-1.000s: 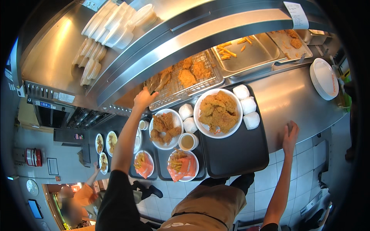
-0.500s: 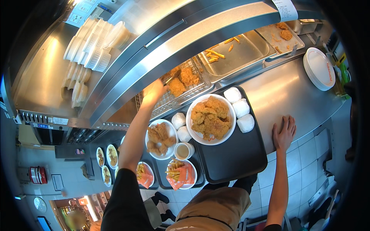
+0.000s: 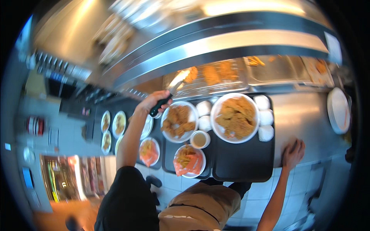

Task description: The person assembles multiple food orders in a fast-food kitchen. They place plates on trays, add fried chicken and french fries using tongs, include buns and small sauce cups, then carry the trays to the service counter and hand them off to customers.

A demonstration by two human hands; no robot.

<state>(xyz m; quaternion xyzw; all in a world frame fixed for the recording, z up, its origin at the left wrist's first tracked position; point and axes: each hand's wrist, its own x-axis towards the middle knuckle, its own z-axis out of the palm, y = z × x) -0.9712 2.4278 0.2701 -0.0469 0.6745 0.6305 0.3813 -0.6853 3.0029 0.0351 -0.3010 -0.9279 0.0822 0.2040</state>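
Drawn back nearer the plates since the earlier frame, the left hand (image 3: 155, 102) grips tongs (image 3: 177, 84).
Its fingers wrap snugly around the handle, letting the metal end reach over the wire rack (image 3: 201, 83); 1 fried piece (image 3: 191, 74) sits at the tips, though blur hides whether they pinch it. Rightward, 1 larger chicken plate (image 3: 213, 119) fills the tray's (image 3: 243, 161) back half, probably leaving its near half usable. Beyond its right edge, the right hand (image 3: 293, 154), loosely curled, seemingly unladen, meets the steel counter (image 3: 304, 115), likely for support.

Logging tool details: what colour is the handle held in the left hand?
The handle is nearly black, best seen in the head view.
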